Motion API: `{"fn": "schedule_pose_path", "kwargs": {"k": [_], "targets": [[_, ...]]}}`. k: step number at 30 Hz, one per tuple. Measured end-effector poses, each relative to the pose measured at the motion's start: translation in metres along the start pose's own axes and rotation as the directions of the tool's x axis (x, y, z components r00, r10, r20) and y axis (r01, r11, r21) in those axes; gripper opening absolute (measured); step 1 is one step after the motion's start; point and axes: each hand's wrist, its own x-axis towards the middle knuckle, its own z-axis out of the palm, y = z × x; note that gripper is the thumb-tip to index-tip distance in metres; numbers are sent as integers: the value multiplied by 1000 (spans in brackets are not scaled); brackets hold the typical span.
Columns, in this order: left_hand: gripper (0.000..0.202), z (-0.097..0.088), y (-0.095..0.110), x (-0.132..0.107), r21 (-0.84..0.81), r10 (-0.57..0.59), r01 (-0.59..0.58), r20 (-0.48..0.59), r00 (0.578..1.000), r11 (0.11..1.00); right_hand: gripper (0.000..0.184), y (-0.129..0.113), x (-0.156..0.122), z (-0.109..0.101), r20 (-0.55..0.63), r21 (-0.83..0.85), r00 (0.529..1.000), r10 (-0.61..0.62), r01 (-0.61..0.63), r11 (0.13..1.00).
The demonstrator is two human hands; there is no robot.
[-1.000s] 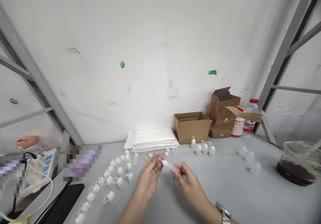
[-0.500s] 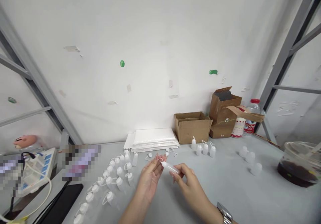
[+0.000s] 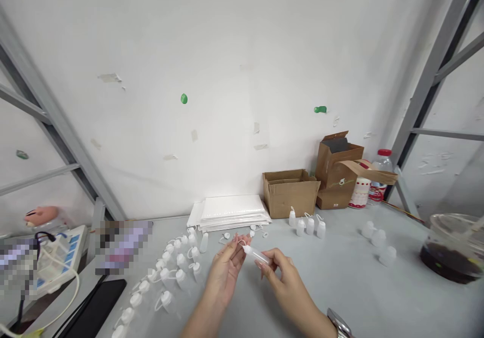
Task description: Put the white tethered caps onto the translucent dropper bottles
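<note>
A small translucent squeeze bottle (image 3: 257, 255) lies tilted between my hands, its narrow white tip pointing up and left. My right hand (image 3: 282, 272) grips its body near the base with thumb and fingers. My left hand (image 3: 226, 267) is palm-up at the tip, thumb and forefinger pinched on the thin white strap of its cap; the cap itself is mostly hidden by the fingers. Just beyond the left fingers lie loose white caps with loops (image 3: 227, 236). To the left stand rows of several similar capped bottles (image 3: 165, 298), and one bottle without a strap (image 3: 204, 242).
Behind my hands are stacked white envelopes (image 3: 230, 212), an open cardboard box (image 3: 291, 196) and a brown paper bag (image 3: 336, 181). Several capped bottles (image 3: 310, 226) stand before the box. More small bottles (image 3: 387, 256) and a tub of dark liquid (image 3: 449, 262) sit right; a black phone-like slab (image 3: 94, 310) lies left.
Both hands keep nearly the same pose around the bottle and cap strap. The camera view has shifted very slightly.
</note>
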Motion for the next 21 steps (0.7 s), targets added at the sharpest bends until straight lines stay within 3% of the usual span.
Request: {"fn": "schedule_pose_path", "kwargs": {"k": [15, 21], "targets": [[7, 0, 0, -1, 14, -36, 36, 6, 999, 999, 24, 0, 0, 1, -15, -5, 1000, 7, -7, 1000], [8, -2, -1, -1, 52, -15, 15, 0, 1000, 999, 27, 2, -3, 5, -61, -99, 998, -25, 18, 995]]}}
